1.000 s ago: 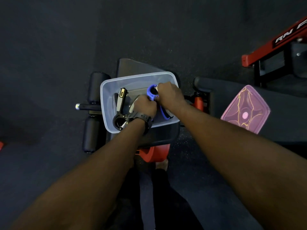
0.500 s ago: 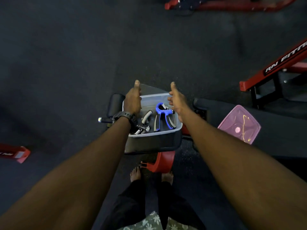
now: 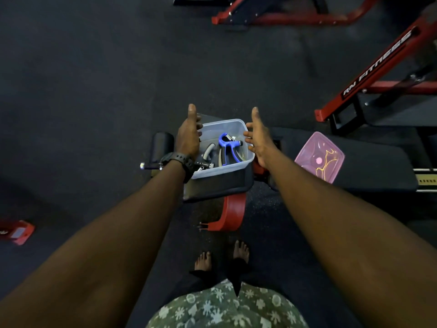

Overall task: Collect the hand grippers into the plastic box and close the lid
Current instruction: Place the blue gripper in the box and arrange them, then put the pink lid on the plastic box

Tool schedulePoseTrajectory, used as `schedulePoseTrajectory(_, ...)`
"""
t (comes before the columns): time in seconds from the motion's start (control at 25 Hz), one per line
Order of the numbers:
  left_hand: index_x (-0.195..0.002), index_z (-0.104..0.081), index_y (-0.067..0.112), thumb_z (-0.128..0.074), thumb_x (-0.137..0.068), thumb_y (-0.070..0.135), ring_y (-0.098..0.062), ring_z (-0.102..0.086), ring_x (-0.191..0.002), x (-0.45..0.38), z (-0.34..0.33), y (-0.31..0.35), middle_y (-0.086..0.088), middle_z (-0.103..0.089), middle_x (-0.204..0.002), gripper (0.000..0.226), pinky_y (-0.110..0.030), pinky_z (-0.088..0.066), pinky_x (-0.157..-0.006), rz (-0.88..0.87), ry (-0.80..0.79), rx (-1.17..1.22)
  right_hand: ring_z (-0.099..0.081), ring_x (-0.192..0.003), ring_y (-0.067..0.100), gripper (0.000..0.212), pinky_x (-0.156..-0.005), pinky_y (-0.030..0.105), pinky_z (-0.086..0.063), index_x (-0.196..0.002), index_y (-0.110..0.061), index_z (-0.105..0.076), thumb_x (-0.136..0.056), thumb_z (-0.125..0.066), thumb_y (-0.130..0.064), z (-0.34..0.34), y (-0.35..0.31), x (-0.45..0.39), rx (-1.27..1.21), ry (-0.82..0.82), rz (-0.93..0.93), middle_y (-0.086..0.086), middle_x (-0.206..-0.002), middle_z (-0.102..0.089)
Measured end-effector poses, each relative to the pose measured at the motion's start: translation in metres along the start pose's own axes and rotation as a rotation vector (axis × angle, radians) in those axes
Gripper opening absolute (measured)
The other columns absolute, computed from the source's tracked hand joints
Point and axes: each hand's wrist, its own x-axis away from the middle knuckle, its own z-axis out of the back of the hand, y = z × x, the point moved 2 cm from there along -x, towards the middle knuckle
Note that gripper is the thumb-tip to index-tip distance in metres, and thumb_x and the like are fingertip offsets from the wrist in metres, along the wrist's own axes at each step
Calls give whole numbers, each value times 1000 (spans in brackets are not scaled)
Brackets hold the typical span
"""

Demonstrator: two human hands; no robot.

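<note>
A clear plastic box sits on the dark pad of a bench. Inside it lie a blue hand gripper and grey-and-black hand grippers. My left hand hovers at the box's left side, fingers spread, holding nothing; part of the box is hidden under it. My right hand hovers at the box's right side, open too. The pink translucent lid lies apart on the long bench pad to the right.
The box's pad has a red support below and black foam rollers at its left. Red gym frames stand at the right and top. My bare feet are on the dark floor.
Both hands have come out of the box and let go of the grippers, and now hover open at its two sides. The view has pulled back and up.
</note>
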Motion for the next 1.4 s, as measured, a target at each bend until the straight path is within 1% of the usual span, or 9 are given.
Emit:
schedulePoseTrajectory(0.2, -127, -59, 11, -31, -95, 66, -25, -57, -110, 6, 1, -6, -9, -61, -125, 70, -42, -46, -97, 15, -2, 14, -59, -129, 33, 79, -111, 50, -45, -140, -10, -54, -97, -29, -72, 12, 5, 7, -19, -1, -21, 18, -138, -61)
schedulePoseTrajectory(0.4, -125, -61, 13, -32, -91, 70, -19, -59, -104, 11, -55, -11, -4, -64, -118, 72, -35, -45, -86, 29, -100, -35, -60, -110, 22, 79, -90, 36, -47, -139, -12, -55, -96, -29, -73, 64, 19, 9, -61, 82, 5, 13, -134, -61)
schedulePoseTrajectory(0.6, -101, -64, 22, -34, -92, 69, -17, -56, -91, 18, -184, -25, 0, -64, -99, 56, -37, -45, -86, 31, -267, -97, -56, -129, 35, 80, -109, 47, -42, -142, -10, -53, -98, -27, -71, 199, 59, -18, -130, 242, -75, 20, -141, -58)
schedulePoseTrajectory(0.8, -123, -65, 9, -29, -90, 72, -32, -62, -117, 1, -331, -77, -19, -65, -129, 79, -51, -40, -108, 94, -385, -253, -59, -109, 21, 75, -84, 34, -45, -139, -13, -57, -100, -23, -69, 321, 120, -69, -181, 327, -165, 13, -141, -58)
schedulePoseTrajectory(0.88, -101, -77, 16, -26, -93, 70, -34, -68, -101, -14, -380, -106, -21, -73, -106, 75, -52, -47, -95, 99, -481, -321, -60, -97, 13, 66, -83, 33, -43, -117, -25, -66, -99, -22, -70, 357, 147, -93, -180, 341, -211, 8, -132, -62)
schedulePoseTrajectory(0.96, -72, -74, 25, -23, -90, 73, -27, -68, -84, -36, -418, -134, -12, -73, -83, 72, -39, -47, -90, 123, -509, -420, -58, -99, 15, 67, -91, 35, -41, -121, -23, -65, -99, -22, -70, 381, 177, -124, -191, 353, -255, 5, -125, -61)
schedulePoseTrajectory(1.04, -103, -72, 15, -18, -86, 78, -35, -63, -109, -60, -438, -160, -21, -69, -116, 85, -40, -42, -101, 140, -444, -561, -59, -96, 14, 67, -88, 34, -43, -115, -21, -66, -99, -24, -70, 389, 202, -152, -198, 348, -287, -4, -110, -63)
schedulePoseTrajectory(1.16, -129, -60, 12, -16, -88, 78, -35, -56, -120, -83, -449, -197, -20, -58, -137, 90, -38, -33, -92, 159, -338, -715, -61, -82, 9, 55, -68, 28, -45, -93, -24, -65, -101, -29, -65, 383, 225, -182, -199, 357, -338, -5, -93, -67)
schedulePoseTrajectory(1.4, -137, -52, 12, -19, -93, 70, -28, -52, -109, -94, -458, -216, -17, -52, -143, 79, -39, -33, -91, 161, -262, -687, -66, -113, 31, 64, -101, 48, -53, -129, -6, -62, -99, -44, -59, 365, 241, -208, -249, 429, -434, 13, -126, -68)
